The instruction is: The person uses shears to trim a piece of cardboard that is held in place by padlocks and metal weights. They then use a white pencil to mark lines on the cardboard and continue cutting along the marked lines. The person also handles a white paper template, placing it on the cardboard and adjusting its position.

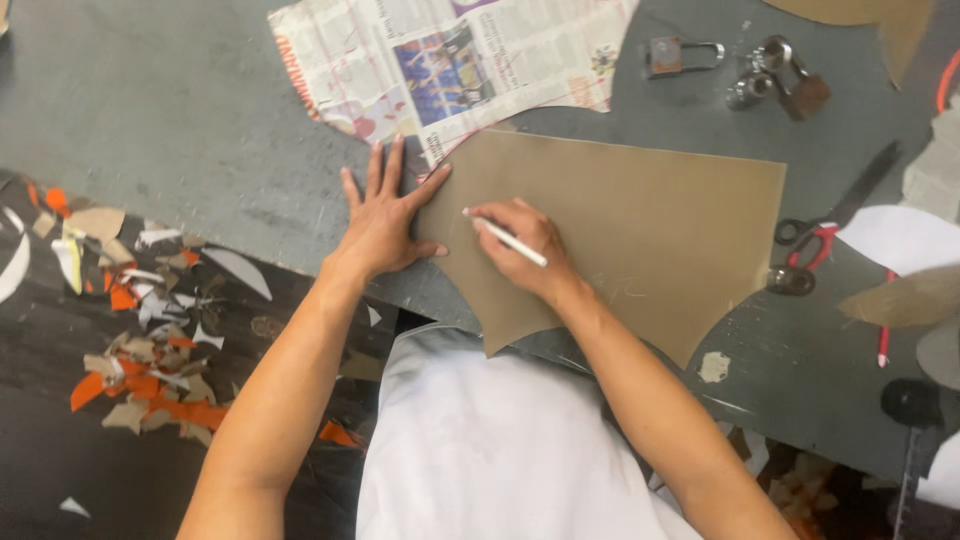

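L hand (385, 225) spread flat, pinning the tan sheet (650, 225) at its 9 o'clock edge; R hand (525, 245) pinching white pen (507, 239). Sheet looks thin, floppy, so I'd hold edges.

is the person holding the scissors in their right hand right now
No, the right hand holds a thin white marking pen on the tan sheet, while the scissors lie untouched on the table to the right.

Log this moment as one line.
left hand: flat on brown sheet edge | right hand: holding white pen on sheet | nearby: scissors, newspaper, padlocks
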